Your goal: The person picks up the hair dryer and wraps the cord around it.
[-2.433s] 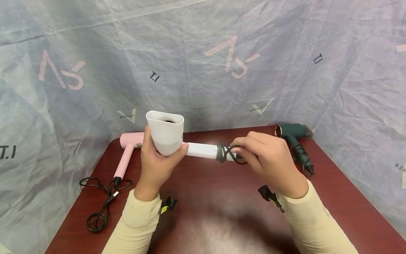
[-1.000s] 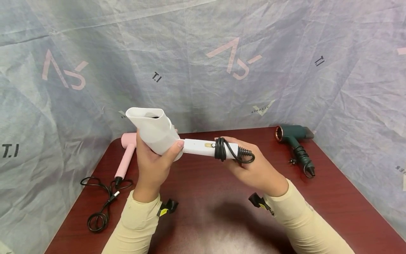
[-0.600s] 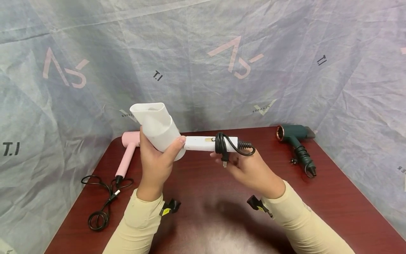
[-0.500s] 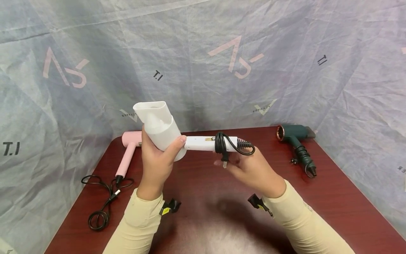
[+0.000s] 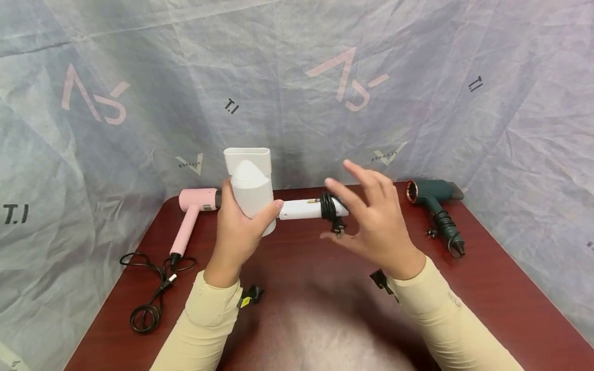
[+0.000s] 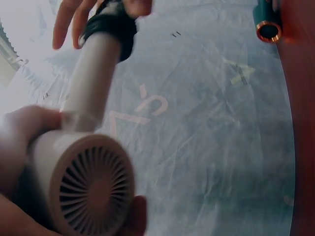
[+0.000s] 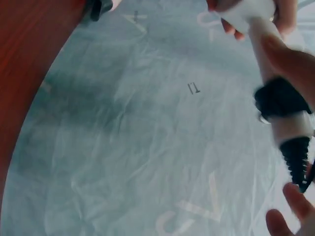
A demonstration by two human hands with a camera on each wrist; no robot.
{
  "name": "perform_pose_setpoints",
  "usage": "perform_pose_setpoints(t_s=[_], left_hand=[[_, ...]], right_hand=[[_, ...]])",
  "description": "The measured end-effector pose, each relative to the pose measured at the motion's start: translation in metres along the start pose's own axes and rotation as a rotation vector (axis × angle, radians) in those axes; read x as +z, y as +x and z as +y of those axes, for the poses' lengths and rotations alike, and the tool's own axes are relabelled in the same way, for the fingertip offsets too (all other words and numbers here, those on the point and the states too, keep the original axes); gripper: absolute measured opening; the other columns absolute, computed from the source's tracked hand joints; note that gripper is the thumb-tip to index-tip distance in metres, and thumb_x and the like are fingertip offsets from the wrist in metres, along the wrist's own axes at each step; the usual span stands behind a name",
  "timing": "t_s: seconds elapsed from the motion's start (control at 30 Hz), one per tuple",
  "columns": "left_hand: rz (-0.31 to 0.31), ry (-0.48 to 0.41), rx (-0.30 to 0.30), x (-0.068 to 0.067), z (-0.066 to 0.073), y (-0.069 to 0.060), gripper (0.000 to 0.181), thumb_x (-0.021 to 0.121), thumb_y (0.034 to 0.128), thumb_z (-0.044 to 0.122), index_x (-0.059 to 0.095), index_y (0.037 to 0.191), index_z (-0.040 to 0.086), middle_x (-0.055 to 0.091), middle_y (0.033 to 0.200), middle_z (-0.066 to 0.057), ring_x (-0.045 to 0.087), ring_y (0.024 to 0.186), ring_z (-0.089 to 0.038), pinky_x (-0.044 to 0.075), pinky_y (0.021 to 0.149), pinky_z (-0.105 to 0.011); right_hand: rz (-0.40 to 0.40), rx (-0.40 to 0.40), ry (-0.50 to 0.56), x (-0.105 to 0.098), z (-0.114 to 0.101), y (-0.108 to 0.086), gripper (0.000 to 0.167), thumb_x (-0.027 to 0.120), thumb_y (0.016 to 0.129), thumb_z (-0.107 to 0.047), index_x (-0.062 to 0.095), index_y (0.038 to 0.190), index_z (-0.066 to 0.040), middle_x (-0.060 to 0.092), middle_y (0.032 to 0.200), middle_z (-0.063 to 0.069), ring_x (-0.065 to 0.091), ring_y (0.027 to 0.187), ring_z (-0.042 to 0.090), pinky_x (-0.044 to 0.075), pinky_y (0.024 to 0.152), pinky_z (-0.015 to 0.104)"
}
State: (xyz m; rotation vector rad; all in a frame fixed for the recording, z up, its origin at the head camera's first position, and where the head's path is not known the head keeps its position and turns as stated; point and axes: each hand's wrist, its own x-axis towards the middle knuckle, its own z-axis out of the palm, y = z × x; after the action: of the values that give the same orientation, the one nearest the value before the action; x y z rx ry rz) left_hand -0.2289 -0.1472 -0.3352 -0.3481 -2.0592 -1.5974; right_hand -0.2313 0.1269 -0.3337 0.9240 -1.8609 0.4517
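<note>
Nearest, below the white hair dryer (image 5: 252, 198), two pale yellow sleeves (image 5: 204, 314) are seen, and a small black item (image 5: 252, 296) is worn at the inner side of each wrist. The white hair dryer is held in the air above the reddish-brown bench (image 5: 301, 314). Its barrel is clamped by the left hand (image 5: 236, 237), with the thumb laid across the side by the handle (image 5: 299, 209). The right hand (image 5: 380, 221) is spread beside the handle's far end, fingers and thumb held well apart; whether the handle or plug is touched by it cannot be told.

On the white hair dryer, the flat-mouthed nozzle (image 5: 248, 157) is pointed upward and the handle is stretched sideways toward the right hand. A black cord (image 5: 328, 207) is wound round the handle, and its plug (image 5: 337, 225) is hung just below the coils. In the left wrist view, a round slotted vent (image 6: 98, 194) is shown on the barrel's end.

Left of the white hair dryer, a loose black cable (image 5: 161, 289) is laid in loops on the bench, joined to the pink hair dryer (image 5: 197, 198) beyond it. Right of the white hair dryer and well apart from it, a dark green hair dryer (image 5: 431, 190) is laid, its copper-rimmed opening turned toward the white one. Behind the white hair dryer, a grey cloth (image 5: 278, 77) marked with letters is hung.
</note>
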Motion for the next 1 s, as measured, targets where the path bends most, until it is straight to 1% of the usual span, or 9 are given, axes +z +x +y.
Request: perform_pose_setpoints(t_s=[0.1, 0.23, 0.33, 0.43, 0.53, 0.63, 0.83, 0.93, 1.0], left_hand=[[-0.102, 0.175, -0.074, -0.002, -0.003, 0.001, 0.085, 0.089, 0.0779, 0.038, 0.04, 0.146, 0.019, 0.065, 0.109, -0.004, 0.066, 0.091, -0.022, 0.058, 0.076, -0.041], [-0.271, 0.336, -0.127, -0.001, -0.013, 0.002, 0.091, 0.086, 0.0784, 0.047, 0.037, 0.148, 0.016, 0.067, 0.103, -0.005, 0.068, 0.089, -0.022, 0.058, 0.075, -0.039], [-0.367, 0.36, -0.158, 0.002, -0.023, 0.002, 0.097, 0.082, 0.0813, 0.054, 0.03, 0.153, 0.014, 0.067, 0.111, -0.006, 0.07, 0.094, -0.022, 0.059, 0.081, -0.04], [-0.417, 0.323, -0.183, 0.005, -0.038, -0.002, 0.099, 0.08, 0.0843, 0.053, 0.025, 0.156, 0.013, 0.065, 0.125, -0.009, 0.07, 0.106, -0.024, 0.058, 0.09, -0.044], [-0.446, 0.266, -0.206, 0.009, -0.057, -0.012, 0.093, 0.081, 0.0864, 0.046, 0.027, 0.155, 0.013, 0.061, 0.133, -0.009, 0.069, 0.115, -0.024, 0.056, 0.098, -0.047], [-0.48, 0.194, -0.262, 0.015, -0.08, -0.023, 0.08, 0.08, 0.0881, 0.038, 0.036, 0.15, 0.014, 0.063, 0.13, -0.009, 0.07, 0.113, -0.021, 0.057, 0.096, -0.047], [-0.594, -0.198, -0.556, 0.024, -0.127, -0.035, 0.056, 0.07, 0.0961, 0.023, 0.045, 0.142, 0.003, 0.061, 0.127, -0.022, 0.072, 0.095, -0.023, 0.063, 0.075, -0.039], [-0.59, -0.339, -0.68, 0.022, -0.145, -0.035, 0.051, 0.065, 0.1003, 0.022, 0.045, 0.14, -0.003, 0.065, 0.119, -0.019, 0.071, 0.087, -0.019, 0.061, 0.071, -0.033], [-0.561, -0.403, -0.728, 0.02, -0.154, -0.035, 0.048, 0.064, 0.1015, 0.022, 0.046, 0.137, -0.005, 0.067, 0.111, -0.015, 0.069, 0.083, -0.017, 0.059, 0.069, -0.03]], right_hand=[[-0.192, -0.084, -0.003, 0.004, 0.0, -0.006, 0.106, 0.097, 0.058, -0.046, 0.053, 0.152, -0.025, 0.047, 0.159, 0.012, 0.051, 0.135, 0.04, 0.042, 0.107, 0.057], [-0.427, -0.089, 0.095, 0.015, -0.007, -0.028, 0.101, 0.091, 0.068, -0.045, 0.045, 0.157, -0.029, 0.059, 0.144, 0.002, 0.063, 0.119, 0.022, 0.055, 0.096, 0.043], [-0.493, -0.03, 0.186, 0.025, -0.007, -0.048, 0.09, 0.085, 0.077, -0.04, 0.046, 0.157, -0.03, 0.062, 0.126, -0.006, 0.061, 0.1, 0.009, 0.056, 0.083, 0.03], [-0.468, 0.072, 0.274, 0.036, 0.002, -0.068, 0.08, 0.083, 0.082, -0.035, 0.05, 0.154, -0.026, 0.06, 0.119, -0.007, 0.055, 0.095, 0.005, 0.051, 0.08, 0.025], [-0.414, 0.217, 0.311, 0.044, 0.019, -0.088, 0.077, 0.085, 0.083, -0.033, 0.052, 0.152, -0.022, 0.061, 0.115, -0.007, 0.055, 0.091, 0.004, 0.05, 0.076, 0.024], [-0.373, 0.404, 0.282, 0.049, 0.039, -0.107, 0.079, 0.087, 0.083, -0.034, 0.052, 0.152, -0.022, 0.063, 0.111, -0.004, 0.056, 0.087, 0.009, 0.051, 0.073, 0.028], [-0.353, 0.87, 0.298, 0.051, 0.08, -0.134, 0.071, 0.083, 0.087, -0.042, 0.054, 0.15, -0.027, 0.07, 0.121, 0.01, 0.065, 0.092, 0.022, 0.054, 0.079, 0.037], [-0.361, 1.061, 0.368, 0.05, 0.096, -0.144, 0.071, 0.079, 0.09, -0.047, 0.053, 0.151, -0.025, 0.068, 0.118, 0.014, 0.068, 0.08, 0.024, 0.056, 0.069, 0.032], [-0.372, 1.126, 0.387, 0.048, 0.107, -0.149, 0.074, 0.078, 0.09, -0.048, 0.051, 0.153, -0.02, 0.067, 0.117, 0.017, 0.069, 0.075, 0.024, 0.057, 0.064, 0.029]])
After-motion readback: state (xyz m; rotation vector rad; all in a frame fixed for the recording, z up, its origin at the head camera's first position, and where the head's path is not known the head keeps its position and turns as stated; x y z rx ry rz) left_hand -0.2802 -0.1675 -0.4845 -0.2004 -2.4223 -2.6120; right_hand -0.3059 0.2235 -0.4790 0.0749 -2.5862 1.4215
